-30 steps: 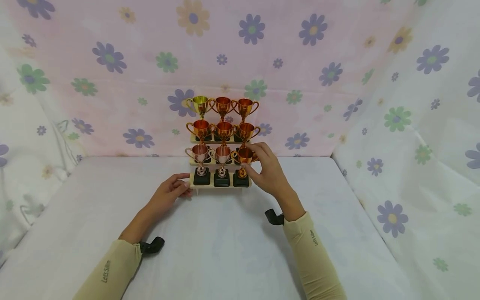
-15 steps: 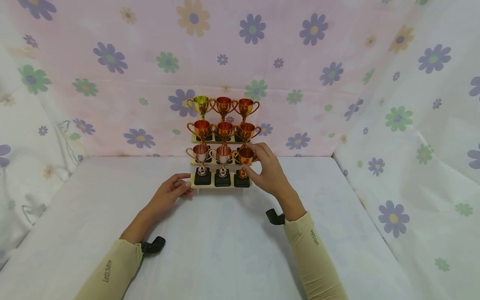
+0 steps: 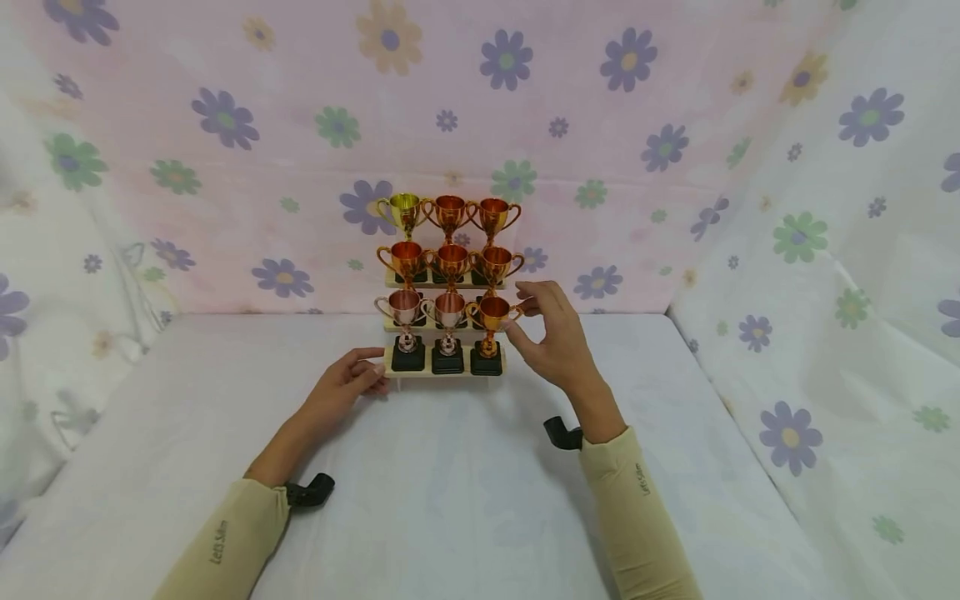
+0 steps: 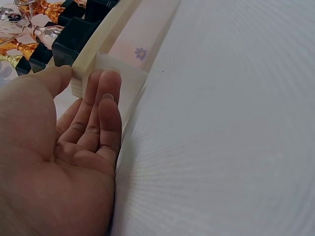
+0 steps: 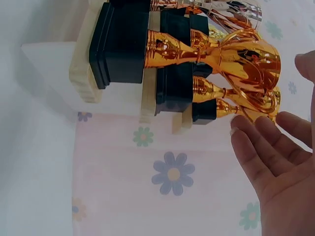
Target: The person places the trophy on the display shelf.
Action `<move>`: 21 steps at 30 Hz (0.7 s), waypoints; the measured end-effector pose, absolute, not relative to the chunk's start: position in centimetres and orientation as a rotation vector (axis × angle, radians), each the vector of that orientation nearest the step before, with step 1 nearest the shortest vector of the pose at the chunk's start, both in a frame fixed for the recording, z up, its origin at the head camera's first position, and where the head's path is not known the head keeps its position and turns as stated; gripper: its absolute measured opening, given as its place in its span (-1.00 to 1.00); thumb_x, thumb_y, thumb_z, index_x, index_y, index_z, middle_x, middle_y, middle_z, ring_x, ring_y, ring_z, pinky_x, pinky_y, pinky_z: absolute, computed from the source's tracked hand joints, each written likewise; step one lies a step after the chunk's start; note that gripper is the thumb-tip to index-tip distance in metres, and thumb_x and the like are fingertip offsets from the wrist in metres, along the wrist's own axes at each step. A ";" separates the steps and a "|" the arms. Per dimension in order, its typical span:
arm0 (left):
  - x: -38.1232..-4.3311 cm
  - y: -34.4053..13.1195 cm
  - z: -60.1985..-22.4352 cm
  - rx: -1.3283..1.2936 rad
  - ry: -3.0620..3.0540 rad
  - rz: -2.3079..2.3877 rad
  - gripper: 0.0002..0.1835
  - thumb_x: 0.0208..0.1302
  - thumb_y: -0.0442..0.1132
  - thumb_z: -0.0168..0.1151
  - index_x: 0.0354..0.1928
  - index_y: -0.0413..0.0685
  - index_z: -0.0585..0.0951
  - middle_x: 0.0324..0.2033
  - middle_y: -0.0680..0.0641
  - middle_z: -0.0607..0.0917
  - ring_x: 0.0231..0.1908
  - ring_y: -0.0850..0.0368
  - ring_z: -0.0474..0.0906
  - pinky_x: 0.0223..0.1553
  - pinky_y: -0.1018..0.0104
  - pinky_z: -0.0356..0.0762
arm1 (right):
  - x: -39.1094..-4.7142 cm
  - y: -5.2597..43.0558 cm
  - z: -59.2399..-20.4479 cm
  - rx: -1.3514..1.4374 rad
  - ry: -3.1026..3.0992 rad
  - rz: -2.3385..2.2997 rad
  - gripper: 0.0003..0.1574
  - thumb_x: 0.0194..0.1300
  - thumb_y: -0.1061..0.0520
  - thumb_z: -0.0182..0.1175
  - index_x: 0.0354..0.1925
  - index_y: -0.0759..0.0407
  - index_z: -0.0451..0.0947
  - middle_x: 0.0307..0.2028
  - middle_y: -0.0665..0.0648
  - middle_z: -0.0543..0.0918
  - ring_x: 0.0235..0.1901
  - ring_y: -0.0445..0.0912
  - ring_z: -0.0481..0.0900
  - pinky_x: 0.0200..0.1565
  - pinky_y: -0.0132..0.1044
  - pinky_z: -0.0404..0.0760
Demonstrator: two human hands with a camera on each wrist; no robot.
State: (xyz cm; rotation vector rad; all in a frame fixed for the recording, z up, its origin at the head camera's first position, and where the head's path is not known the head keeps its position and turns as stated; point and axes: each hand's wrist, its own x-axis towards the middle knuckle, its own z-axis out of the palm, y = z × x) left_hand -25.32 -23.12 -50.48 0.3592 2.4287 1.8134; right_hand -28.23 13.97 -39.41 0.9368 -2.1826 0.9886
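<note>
Trophies on black bases fill a three-tier wooden display stand (image 3: 450, 372). My left hand (image 3: 347, 385) holds the left end of the bottom shelf; in the left wrist view its thumb (image 4: 58, 81) lies on the shelf end and the other fingers curl below it. Beside the front right orange-gold trophy (image 3: 492, 315), my right hand (image 3: 555, 337) has its fingers spread and nothing in them. In the right wrist view that trophy (image 5: 251, 61) stands upright on the shelf, apart from the fingers. Two rose-gold trophies, one at the left (image 3: 406, 310) and one in the middle (image 3: 448, 312), share its tier.
Orange-gold trophies (image 3: 452, 262) line the middle tier. A yellow-gold trophy (image 3: 405, 213) stands at the back left beside two orange-gold ones. White cloth covers the table (image 3: 420, 492). A flowered curtain (image 3: 450, 100) hangs close behind the stand and along both sides.
My right hand has let go of the front right trophy and drawn back to the right, its fingers spreading. My left hand keeps its hold on the shelf end.
</note>
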 end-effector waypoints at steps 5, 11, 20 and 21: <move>-25.3 -23.4 -50.6 0.330 2.444 1.809 -0.48 0.65 -0.06 0.11 0.48 -0.11 0.40 -0.06 -0.30 0.75 -0.11 0.06 0.74 -0.03 0.36 0.64 | -28.3 14.3 -39.5 0.891 -2.152 1.025 -0.41 0.43 0.14 0.37 0.32 0.32 0.49 0.09 0.31 0.60 -0.05 0.12 0.67 0.03 0.02 0.68; -25.7 -22.9 -50.6 0.350 2.391 1.843 -0.47 0.65 -0.11 0.11 0.50 -0.20 0.38 -0.05 -0.32 0.75 -0.12 0.10 0.74 -0.03 0.35 0.65 | -28.4 15.4 -39.9 0.821 -2.176 1.014 -0.54 0.49 0.17 0.30 0.26 0.32 0.53 0.03 0.29 0.63 -0.09 0.13 0.68 -0.01 0.06 0.67; -24.6 -24.2 -49.3 0.303 2.487 1.722 -0.42 0.66 -0.05 0.09 0.52 -0.22 0.33 0.01 -0.31 0.75 -0.07 0.00 0.75 0.00 0.38 0.63 | -28.1 16.3 -41.1 0.789 -2.225 0.996 -0.58 0.53 0.15 0.24 0.24 0.32 0.53 0.00 0.29 0.64 -0.08 0.13 0.66 -0.02 0.10 0.65; -24.4 -24.5 -49.2 0.296 2.503 1.705 -0.41 0.66 -0.05 0.10 0.52 -0.23 0.33 0.01 -0.31 0.75 -0.06 -0.01 0.75 0.00 0.37 0.63 | -28.0 16.4 -41.3 0.786 -2.234 0.994 -0.58 0.54 0.15 0.23 0.25 0.32 0.53 0.01 0.28 0.64 -0.08 0.13 0.67 -0.02 0.10 0.65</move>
